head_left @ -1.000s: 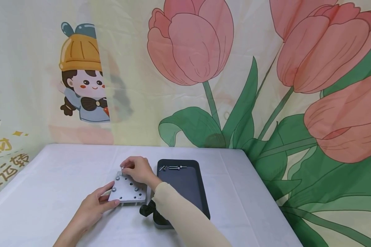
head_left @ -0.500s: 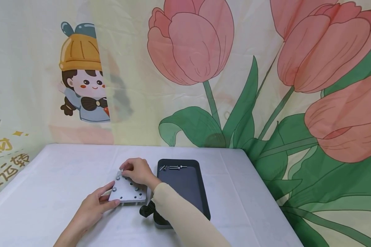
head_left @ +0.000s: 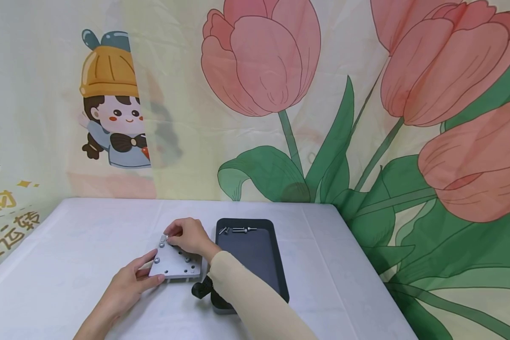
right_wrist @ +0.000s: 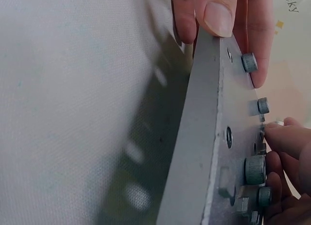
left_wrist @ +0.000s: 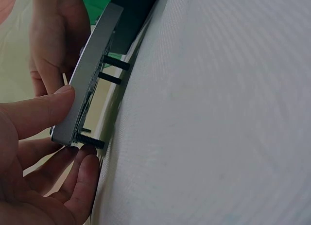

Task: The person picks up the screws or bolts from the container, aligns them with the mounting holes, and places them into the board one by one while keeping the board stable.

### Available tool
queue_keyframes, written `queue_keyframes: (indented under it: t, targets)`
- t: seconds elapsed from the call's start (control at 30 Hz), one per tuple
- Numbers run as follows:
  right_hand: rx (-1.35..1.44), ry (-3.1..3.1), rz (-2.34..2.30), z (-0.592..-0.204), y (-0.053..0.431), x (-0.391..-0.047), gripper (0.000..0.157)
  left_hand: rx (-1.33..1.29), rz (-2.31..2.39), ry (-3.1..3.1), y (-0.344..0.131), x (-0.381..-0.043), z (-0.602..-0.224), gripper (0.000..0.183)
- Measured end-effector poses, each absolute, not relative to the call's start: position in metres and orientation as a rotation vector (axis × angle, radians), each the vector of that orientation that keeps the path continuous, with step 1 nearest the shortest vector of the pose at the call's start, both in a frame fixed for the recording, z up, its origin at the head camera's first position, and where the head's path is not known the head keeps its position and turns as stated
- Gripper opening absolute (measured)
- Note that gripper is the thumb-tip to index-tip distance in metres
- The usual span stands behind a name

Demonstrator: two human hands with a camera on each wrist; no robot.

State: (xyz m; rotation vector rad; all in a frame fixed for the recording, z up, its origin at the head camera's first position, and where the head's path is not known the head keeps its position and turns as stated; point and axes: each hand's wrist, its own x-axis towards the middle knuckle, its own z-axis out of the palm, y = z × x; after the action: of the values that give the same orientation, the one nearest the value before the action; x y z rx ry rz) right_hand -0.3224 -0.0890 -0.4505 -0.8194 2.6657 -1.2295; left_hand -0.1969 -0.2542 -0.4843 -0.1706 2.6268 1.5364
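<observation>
A silver metal plate (head_left: 174, 265) with holes and several socket-head screws (right_wrist: 255, 170) is held just above the white table. My left hand (head_left: 129, 284) grips its near left corner, thumb on the near edge and fingers along the left side. At the far corner my right hand (head_left: 190, 237) pinches a small silver screw (head_left: 166, 234) between thumb and forefinger, mostly covered by the fingertips. Threaded screw ends (left_wrist: 116, 62) stick out of the plate's underside in the left wrist view. The right wrist view shows the plate's thick edge (right_wrist: 187, 162) and raised screw heads.
A dark shallow tray (head_left: 276, 264) lies right of the plate, partly under the right forearm. Several loose screws (head_left: 243, 230) lie at its far end. A black wrist camera (head_left: 201, 288) hangs by the right sleeve. Behind the table hangs a flower-printed cloth (head_left: 263, 66).
The right hand's fingertips have come slightly lower at the plate's far corner, with the screw. The left hand and the plate stay nearly in place.
</observation>
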Motion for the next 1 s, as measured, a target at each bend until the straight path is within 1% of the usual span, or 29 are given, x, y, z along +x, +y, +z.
queue_keyframes:
  t: [0.3, 0.5, 0.83, 1.0]
  targets:
    - [-0.845, 2.646, -1.186, -0.445, -0.083, -0.322, 0.016, -0.188, 1.534, 2.621, -0.254, -0.197, -0.483, 0.096]
    - [-0.902, 2.617, -1.192, -0.432, -0.069, -0.326, 0.020, -0.174, 1.541, 2.626, -0.254, -0.195, -0.483, 0.095]
    - [-1.075, 2.619, -1.157, -0.405, -0.026, -0.339, 0.023, -0.185, 1.538, 2.636, -0.253, -0.194, -0.483, 0.094]
    - [-1.071, 2.653, -1.136, -0.394, 0.004, -0.345, 0.025, -0.193, 1.523, 2.643, -0.253, -0.195, -0.484, 0.094]
